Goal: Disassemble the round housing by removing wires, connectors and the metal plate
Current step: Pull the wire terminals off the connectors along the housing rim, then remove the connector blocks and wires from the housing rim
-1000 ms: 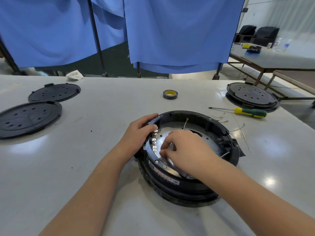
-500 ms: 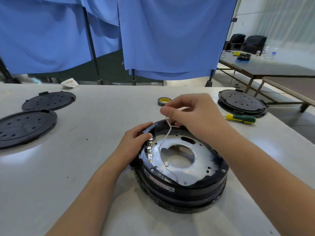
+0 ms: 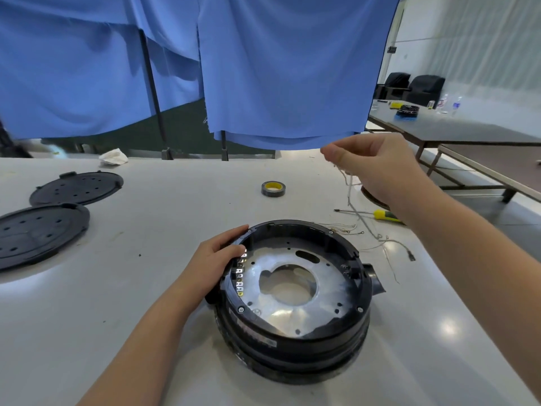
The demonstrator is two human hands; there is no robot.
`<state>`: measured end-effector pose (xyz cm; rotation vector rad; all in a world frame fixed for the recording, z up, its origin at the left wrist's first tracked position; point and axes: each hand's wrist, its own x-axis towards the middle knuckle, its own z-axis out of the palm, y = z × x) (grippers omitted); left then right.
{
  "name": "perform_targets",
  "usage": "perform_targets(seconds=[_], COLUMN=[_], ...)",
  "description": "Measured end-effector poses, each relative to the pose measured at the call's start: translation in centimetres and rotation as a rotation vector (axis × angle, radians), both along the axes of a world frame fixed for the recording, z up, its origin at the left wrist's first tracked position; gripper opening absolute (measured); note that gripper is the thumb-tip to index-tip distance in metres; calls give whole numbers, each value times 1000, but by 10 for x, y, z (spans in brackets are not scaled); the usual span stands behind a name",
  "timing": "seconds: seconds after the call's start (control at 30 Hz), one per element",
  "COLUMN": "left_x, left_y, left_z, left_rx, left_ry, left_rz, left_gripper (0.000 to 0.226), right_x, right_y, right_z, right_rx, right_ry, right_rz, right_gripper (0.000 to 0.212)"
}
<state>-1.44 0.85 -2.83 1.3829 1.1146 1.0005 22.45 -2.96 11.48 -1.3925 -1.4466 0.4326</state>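
Head view: left hand (image 3: 217, 259) clamped on rim of round housing (image 3: 295, 341), steadying it; metal plate (image 3: 292, 291) seated inside, beside that grip. Right hand (image 3: 377, 165) raised beyond, pinching white wire (image 3: 349, 197), dangling below toward loose wires (image 3: 389, 244), likely for discarding.

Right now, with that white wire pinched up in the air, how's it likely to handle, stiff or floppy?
Probably floppy: the wire droops in kinks below the right hand. Likely very light, since a fingertip pinch lifts it. Its far end trails among loose wires on the table, so it may snag.
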Motion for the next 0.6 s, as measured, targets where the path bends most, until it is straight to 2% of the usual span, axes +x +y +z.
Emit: perform_targets(seconds=[0.17,0.3,0.43,0.6], left_x=[-4,-9,-13,-14], left_y=[-3,-2,2,7], left_z=[1,0,-1,-5], left_rx=[4,-4,-9,-8], left_ry=[-34,-52,-37,-42], left_rz=[52,79,79,93], left_gripper=[39,37,38,36], right_x=[23,45,53,51], right_y=[22,39,52,62], right_z=[-23,-63,-103,-135], right_rx=[-177,-323,-380,-434], right_ry=[-444,-499,-535,-565], right_rz=[-57,-73,-86,-103], right_gripper=[14,10,5,11])
